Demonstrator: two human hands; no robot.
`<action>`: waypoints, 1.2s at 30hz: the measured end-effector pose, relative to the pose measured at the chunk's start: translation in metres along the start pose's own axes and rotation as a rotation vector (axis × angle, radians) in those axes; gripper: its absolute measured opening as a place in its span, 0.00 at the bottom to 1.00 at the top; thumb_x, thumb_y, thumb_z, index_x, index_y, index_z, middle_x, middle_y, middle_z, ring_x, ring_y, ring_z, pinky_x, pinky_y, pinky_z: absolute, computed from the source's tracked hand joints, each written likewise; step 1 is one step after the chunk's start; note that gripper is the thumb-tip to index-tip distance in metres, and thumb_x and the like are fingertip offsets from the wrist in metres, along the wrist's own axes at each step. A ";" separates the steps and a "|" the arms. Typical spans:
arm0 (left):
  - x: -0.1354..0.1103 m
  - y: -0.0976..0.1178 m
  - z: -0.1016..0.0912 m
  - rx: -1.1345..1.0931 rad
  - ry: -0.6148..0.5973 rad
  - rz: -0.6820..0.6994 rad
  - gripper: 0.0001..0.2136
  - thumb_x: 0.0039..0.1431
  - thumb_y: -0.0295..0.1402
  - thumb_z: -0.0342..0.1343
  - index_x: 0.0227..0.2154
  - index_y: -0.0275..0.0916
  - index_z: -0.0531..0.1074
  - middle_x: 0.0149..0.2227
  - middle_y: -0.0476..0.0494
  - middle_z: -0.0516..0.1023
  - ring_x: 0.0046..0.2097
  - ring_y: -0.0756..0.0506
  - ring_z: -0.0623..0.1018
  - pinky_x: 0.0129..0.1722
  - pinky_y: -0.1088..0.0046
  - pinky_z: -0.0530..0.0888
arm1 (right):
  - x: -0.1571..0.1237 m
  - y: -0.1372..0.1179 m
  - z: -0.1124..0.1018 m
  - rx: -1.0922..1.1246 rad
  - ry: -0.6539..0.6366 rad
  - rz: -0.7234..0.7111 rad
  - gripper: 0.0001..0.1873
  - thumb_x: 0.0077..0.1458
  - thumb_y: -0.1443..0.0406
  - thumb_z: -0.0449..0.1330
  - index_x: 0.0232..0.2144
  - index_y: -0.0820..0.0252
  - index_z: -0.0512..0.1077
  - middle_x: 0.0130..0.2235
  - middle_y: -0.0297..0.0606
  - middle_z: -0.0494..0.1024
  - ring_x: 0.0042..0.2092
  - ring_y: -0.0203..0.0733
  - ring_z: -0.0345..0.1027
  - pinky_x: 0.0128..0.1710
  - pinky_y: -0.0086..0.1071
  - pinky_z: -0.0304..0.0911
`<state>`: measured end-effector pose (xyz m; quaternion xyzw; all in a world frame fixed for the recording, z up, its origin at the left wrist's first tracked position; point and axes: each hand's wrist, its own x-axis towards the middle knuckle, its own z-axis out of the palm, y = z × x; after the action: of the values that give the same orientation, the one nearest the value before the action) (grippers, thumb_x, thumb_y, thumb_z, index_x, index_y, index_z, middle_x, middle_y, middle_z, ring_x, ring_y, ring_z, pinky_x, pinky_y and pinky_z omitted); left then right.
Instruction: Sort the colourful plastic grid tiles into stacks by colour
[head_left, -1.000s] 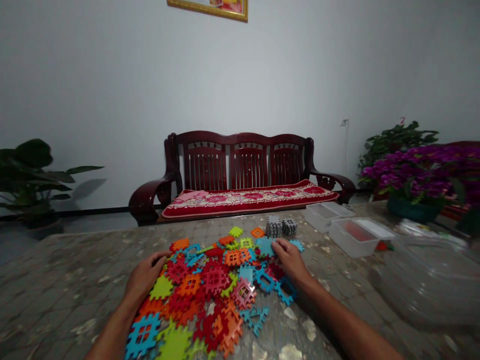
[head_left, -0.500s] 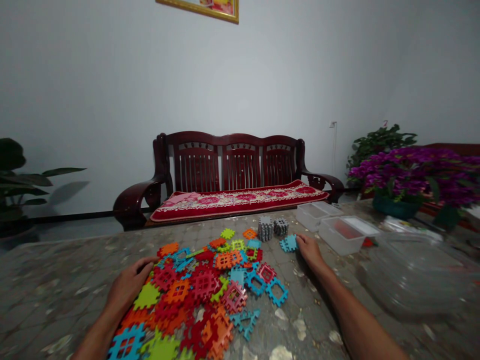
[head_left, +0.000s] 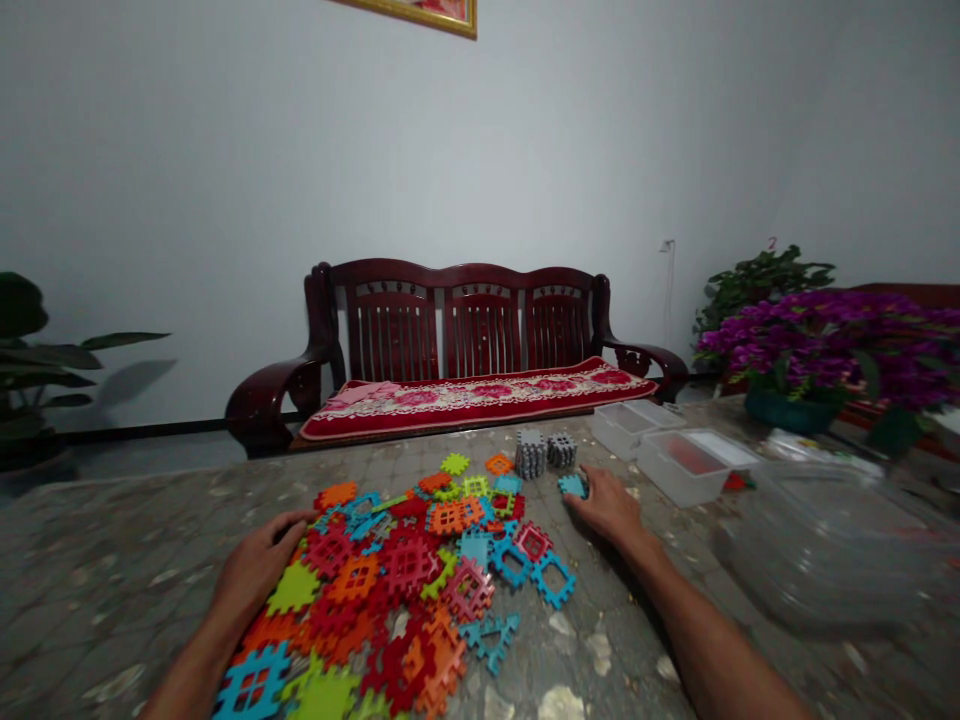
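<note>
My right hand (head_left: 609, 508) lies low on the table with its thumb and fingers around the edges of a light blue interlocking tile (head_left: 572, 486). That tile is on the tabletop, right of the pile. My left hand (head_left: 264, 556) rests at the left edge of a pile of toothed plastic tiles (head_left: 409, 565), fingers stretched forward and holding nothing I can see; some fingertips are hidden. The pile mixes red, orange, lime green and blue pieces, some with window openings. Beyond the light blue tile stand two stacks of grey tiles, a left stack (head_left: 531, 454) and a right stack (head_left: 561, 450).
Clear plastic boxes (head_left: 684, 482) stand at the back right, with a large transparent lid or container (head_left: 825, 545) nearer me. A pot of purple flowers (head_left: 825, 345) is behind them. Across the patterned table (head_left: 97, 580) is a dark wooden bench (head_left: 480, 330).
My right hand has shifted from the light blue tile's right edge to wrap farther around it, and the tile has moved slightly left. My left hand has stayed in place.
</note>
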<state>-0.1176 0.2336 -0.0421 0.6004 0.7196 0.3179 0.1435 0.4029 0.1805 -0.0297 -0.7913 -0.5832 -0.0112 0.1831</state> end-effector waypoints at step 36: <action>0.003 -0.008 0.005 -0.004 -0.013 -0.009 0.19 0.58 0.42 0.49 0.43 0.43 0.82 0.44 0.43 0.86 0.45 0.39 0.83 0.41 0.69 0.76 | -0.002 -0.009 -0.010 -0.214 -0.023 -0.008 0.23 0.61 0.61 0.53 0.56 0.65 0.70 0.49 0.54 0.77 0.52 0.55 0.71 0.47 0.39 0.63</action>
<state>-0.1213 0.2373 -0.0504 0.5989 0.7208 0.3145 0.1509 0.3957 0.1777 -0.0186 -0.8042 -0.5838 -0.0651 0.0910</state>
